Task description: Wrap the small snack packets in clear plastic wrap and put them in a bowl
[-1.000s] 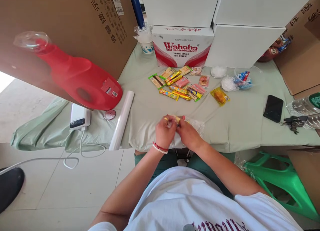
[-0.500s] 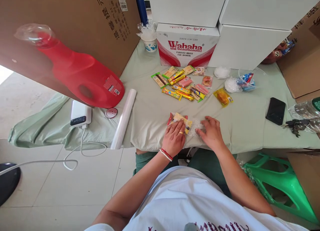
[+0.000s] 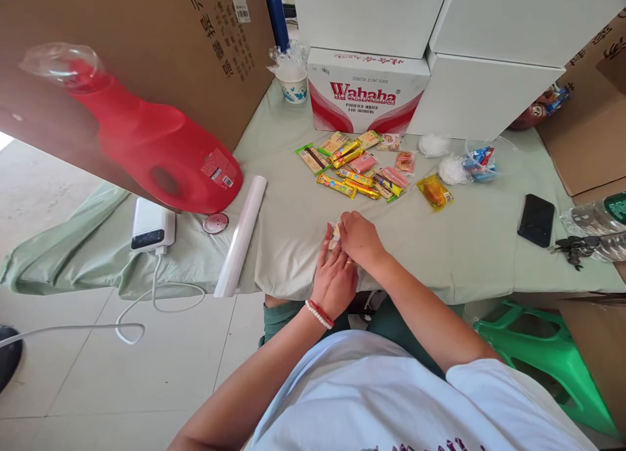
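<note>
A small bundle of snack packets [image 3: 335, 232] in clear plastic film lies near the table's front edge, mostly covered by my hands. My left hand [image 3: 336, 283] rests on it from the near side, fingers stretched out and its thumb hidden. From the right, my right hand [image 3: 362, 240] crosses over the bundle with its fingers curled closed at the film; the fingertips are partly hidden. Beyond my hands lies a loose pile of snack packets [image 3: 360, 163] in yellow, pink and green wrappers. A yellow packet [image 3: 435, 192] sits apart to its right.
At left lie a roll of clear film [image 3: 241, 236], a white power bank [image 3: 153, 224] with a cable and a large red bottle [image 3: 171, 154]. A Wahaba-style printed carton [image 3: 366, 92] and a paper cup [image 3: 293, 89] stand behind. Right are crumpled film balls [image 3: 434, 145] and a black phone [image 3: 536, 220].
My right hand has moved left and forward, from the loose film at the bundle's right side to over the bundle, and its fingers have closed. My left hand stays on the bundle.
</note>
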The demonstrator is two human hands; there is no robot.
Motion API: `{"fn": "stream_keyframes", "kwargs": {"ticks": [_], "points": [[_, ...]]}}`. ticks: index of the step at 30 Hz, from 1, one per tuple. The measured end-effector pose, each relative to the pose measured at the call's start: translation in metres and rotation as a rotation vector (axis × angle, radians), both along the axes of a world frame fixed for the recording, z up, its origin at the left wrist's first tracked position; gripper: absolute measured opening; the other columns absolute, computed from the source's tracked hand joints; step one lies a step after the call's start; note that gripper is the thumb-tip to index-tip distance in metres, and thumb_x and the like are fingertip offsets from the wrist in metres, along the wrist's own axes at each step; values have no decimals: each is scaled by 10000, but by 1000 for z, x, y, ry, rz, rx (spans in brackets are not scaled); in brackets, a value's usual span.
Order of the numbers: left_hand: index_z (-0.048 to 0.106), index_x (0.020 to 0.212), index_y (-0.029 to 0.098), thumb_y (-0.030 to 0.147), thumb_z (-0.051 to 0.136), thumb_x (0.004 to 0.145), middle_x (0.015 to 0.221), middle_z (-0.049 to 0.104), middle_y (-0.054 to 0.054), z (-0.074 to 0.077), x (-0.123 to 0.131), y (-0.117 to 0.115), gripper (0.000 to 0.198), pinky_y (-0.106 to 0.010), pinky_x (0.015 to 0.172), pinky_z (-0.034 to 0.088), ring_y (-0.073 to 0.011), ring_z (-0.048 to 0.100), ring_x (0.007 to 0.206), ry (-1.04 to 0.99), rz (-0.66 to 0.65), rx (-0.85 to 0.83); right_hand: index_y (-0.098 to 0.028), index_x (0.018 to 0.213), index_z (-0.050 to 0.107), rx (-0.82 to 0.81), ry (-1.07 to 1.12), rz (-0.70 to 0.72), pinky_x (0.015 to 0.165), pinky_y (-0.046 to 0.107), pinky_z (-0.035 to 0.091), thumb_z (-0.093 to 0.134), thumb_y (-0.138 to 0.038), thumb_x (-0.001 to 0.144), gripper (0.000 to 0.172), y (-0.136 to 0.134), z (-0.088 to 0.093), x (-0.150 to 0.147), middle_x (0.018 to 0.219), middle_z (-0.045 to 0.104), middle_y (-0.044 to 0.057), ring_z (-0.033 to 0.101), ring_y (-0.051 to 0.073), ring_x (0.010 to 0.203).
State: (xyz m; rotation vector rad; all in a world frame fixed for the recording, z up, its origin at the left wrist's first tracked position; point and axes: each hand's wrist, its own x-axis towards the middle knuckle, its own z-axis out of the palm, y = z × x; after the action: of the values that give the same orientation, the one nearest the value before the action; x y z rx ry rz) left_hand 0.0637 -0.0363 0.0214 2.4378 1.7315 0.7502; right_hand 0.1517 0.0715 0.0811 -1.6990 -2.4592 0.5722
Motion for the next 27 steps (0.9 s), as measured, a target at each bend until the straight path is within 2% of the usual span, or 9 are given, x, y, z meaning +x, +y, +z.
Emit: {"fn": "stream_keyframes", "kwargs": {"ticks": [3, 5, 7, 11, 16, 19, 21, 23, 27], "points": [[576, 1428, 194, 115, 542, 911, 1490, 622, -144, 7, -23, -26, 525, -630, 1287, 210, -337, 364, 1559, -25, 43, 28, -136, 1132, 654, 111, -4, 77, 914, 407, 490, 437, -361, 1081, 316, -11, -9, -7, 1122, 643, 179, 590, 297, 1042], [610, 1360, 231, 102, 548, 918, 1406, 689, -113, 5, -44, -39, 465, -623, 1282, 219, -315, 455, 1507, -41, 42, 101, -122, 1141, 663, 206, 12, 103, 958, 456, 479, 521, -501, 1039, 417, -21, -15, -8, 1120, 632, 187, 548, 333, 1098], [655, 1255, 247, 112, 579, 912, 1350, 720, -103, 2, -65, -43, 376, -625, 1265, 249, -319, 497, 1472, -40, 105, 145, -129, 1158, 662, 259, 17, 105, 974, 488, 469, 602, -585, 979, 493, -28, -21, -10, 1108, 626, 175, 529, 341, 1094], [690, 1131, 252, 166, 621, 912, 1278, 741, -105, -4, -89, -18, 245, -635, 1235, 293, -334, 512, 1453, -67, 263, 225, -138, 1227, 639, 303, -31, 97, 991, 499, 455, 712, -500, 935, 470, -32, -24, -14, 1133, 620, 164, 519, 322, 1074], [677, 1027, 216, 203, 599, 939, 1194, 755, -115, -13, -89, 17, 118, -575, 1180, 391, -329, 591, 1366, -74, 324, 238, -117, 1273, 640, 283, -36, 69, 902, 455, 501, 568, -331, 1025, 336, -30, -16, 9, 1187, 643, 180, 541, 318, 1074], [674, 1065, 195, 193, 592, 939, 1182, 761, -130, -21, -84, 22, 150, -507, 1131, 447, -301, 678, 1235, -27, 258, 203, -171, 1308, 646, 214, 69, -24, 973, 406, 501, 453, -142, 1024, 345, -17, -13, 53, 1254, 677, 143, 585, 262, 1113], [677, 1093, 192, 180, 605, 925, 1200, 759, -135, -24, -83, 21, 182, -470, 1103, 469, -289, 703, 1183, -16, 228, 200, -206, 1286, 667, 153, 208, -165, 976, 363, 509, 375, -105, 1016, 410, 5, -9, 99, 1225, 713, 99, 629, 221, 1094], [683, 1099, 199, 172, 618, 909, 1203, 761, -129, -26, -84, 20, 202, -444, 1056, 495, -292, 710, 1169, -14, 225, 206, -201, 1257, 683, 164, 328, -376, 924, 354, 527, 329, -183, 1038, 417, 38, 1, 157, 1146, 736, 86, 663, 218, 1030], [691, 1099, 211, 166, 637, 880, 1200, 767, -121, -25, -87, 21, 230, -427, 966, 526, -303, 728, 1119, 9, 228, 218, -131, 1178, 688, 448, 262, -773, 912, 361, 499, 327, -201, 1015, 403, 132, 44, 285, 1128, 721, 126, 663, 223, 1016]]}}
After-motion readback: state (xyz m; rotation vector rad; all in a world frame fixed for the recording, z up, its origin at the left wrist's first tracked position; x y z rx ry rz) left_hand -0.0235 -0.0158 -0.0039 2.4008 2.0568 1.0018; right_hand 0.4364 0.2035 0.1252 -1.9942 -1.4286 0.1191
